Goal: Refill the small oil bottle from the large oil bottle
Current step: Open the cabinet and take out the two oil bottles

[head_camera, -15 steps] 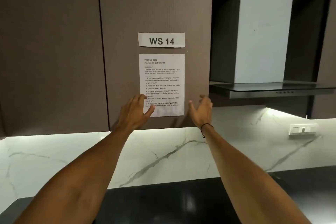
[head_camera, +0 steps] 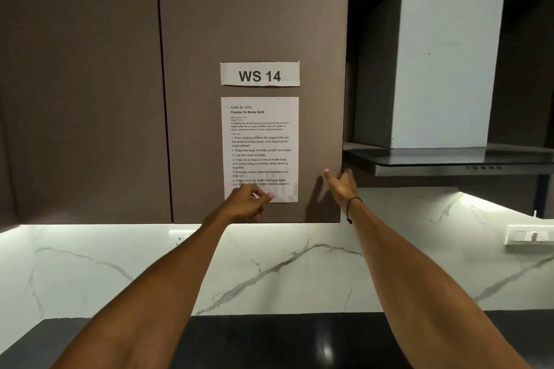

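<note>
While both arms reach up from the bottom of the frame, the left hand (head_camera: 247, 202) sits at centre frame over the lower left corner of the instruction sheet (head_camera: 260, 141). Its fingers are curled, with the thumb extended to the right across the sheet's lower edge; whether the fingers pinch the paper or only rest against it cannot be told. The right hand (head_camera: 341, 186) is right of centre, near the lower right corner of the brown cabinet door (head_camera: 251, 15). Its fingers are relaxed and spread, and it holds nothing; contact with the door cannot be confirmed. A dark cord bracelet (head_camera: 352, 208) circles the right wrist.

The sheet is fixed to the door below a label reading "WS 14" (head_camera: 260, 74). Its heading reads "Finalize Oil Bottle Refill", followed by numbered steps. Neither the small oil bottle nor the large oil bottle appears in the frame.

A second cabinet door (head_camera: 78, 84) fills the upper left. A white range hood (head_camera: 446, 66) occupies the upper right above a dark glass canopy (head_camera: 449, 157). A white marble backsplash (head_camera: 284, 272) with grey veins crosses the lower half, lit from under the cabinets. A dark countertop (head_camera: 269, 341) runs along the bottom edge. A white wall switch plate (head_camera: 530, 235) is mounted at the right edge.
</note>
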